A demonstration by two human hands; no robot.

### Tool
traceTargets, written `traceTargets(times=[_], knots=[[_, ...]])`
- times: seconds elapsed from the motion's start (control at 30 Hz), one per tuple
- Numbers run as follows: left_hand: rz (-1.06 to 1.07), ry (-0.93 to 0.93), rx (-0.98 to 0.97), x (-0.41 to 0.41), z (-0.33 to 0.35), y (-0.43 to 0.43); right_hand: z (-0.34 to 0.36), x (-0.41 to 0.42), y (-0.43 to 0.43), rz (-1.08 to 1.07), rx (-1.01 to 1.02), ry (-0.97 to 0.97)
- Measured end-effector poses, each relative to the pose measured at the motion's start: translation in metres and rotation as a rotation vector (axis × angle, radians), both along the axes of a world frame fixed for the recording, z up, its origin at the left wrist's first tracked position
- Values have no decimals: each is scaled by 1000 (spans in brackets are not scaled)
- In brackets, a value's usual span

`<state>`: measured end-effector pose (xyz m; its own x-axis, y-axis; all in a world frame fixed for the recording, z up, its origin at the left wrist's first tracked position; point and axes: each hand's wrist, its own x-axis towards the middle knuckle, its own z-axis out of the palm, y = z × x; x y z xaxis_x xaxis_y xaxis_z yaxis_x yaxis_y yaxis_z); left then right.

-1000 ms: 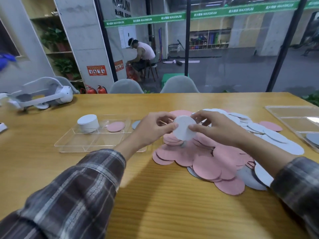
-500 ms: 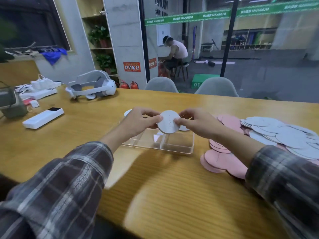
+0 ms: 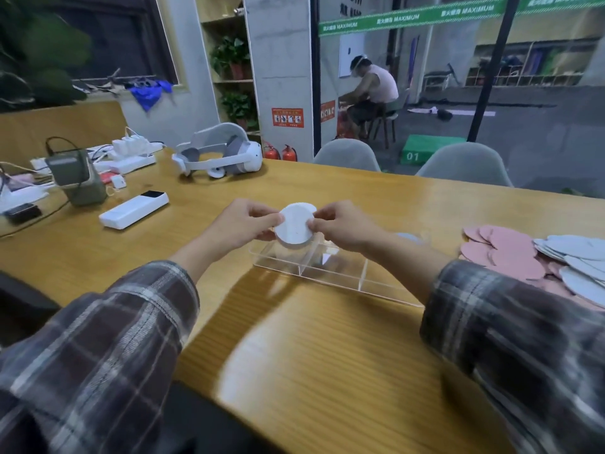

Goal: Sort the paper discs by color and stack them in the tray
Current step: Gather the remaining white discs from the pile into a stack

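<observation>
Head view: headset [image 3: 219, 157], power bank [image 3: 134, 211] on counter [image 3: 311, 339]
White discs [image 3: 293, 229]: pinched between left hand [image 3: 239, 229], right hand [image 3: 343, 231], over tray [image 3: 360, 283]

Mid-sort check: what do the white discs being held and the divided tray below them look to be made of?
The white discs: matte, flat white face with a thin greyish edge, so probably paper or thin card. The tray: clear, glossy, rigid-looking walls with bright edges and the table grain showing through; likely acrylic or similar plastic.

Office-like workroom: long wooden table [image 3: 311, 339], VR headset [image 3: 226, 155], power strips [image 3: 131, 158], grey chairs [image 3: 347, 155].
</observation>
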<state>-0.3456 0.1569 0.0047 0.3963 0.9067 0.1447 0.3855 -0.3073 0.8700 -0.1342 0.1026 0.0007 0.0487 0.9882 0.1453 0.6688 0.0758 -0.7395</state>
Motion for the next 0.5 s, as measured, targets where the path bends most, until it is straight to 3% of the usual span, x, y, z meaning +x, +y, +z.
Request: traceTargets(times=[0.33,0.5], knots=[[7,360,34,4,-3,12,-4,-12,11,-41,-12,-279],[43,380,66,9,-2,11,-3,-17,12,-50,32,-425]])
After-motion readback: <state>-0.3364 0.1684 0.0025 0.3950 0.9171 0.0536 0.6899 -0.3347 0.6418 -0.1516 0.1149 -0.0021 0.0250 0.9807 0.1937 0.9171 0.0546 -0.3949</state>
